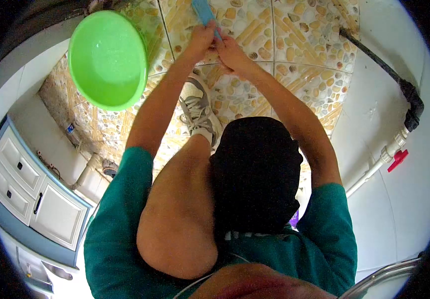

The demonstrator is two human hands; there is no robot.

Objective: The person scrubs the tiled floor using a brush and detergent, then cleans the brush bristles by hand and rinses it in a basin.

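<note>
A flat, narrow blue object (205, 12) juts toward the top edge of the view; its kind is not clear. My left hand (202, 41) is closed around its near end. Close beside it, my right hand (233, 54) has its fingers closed at the same end, touching or nearly touching the left. Both arms stretch forward, low over the pebble-patterned tile floor (255, 20). Just behind the hands is a grey and white sneaker (194, 102) on my foot. To the left stands a green plastic basin (107, 62), whose inside looks wet.
Along the right wall runs a pipe (374, 169) with a red valve handle (398, 161) and a black hose (374, 55). White cabinets (58, 214) stand at the lower left. A large black rounded shape (257, 174) hides the floor before my torso.
</note>
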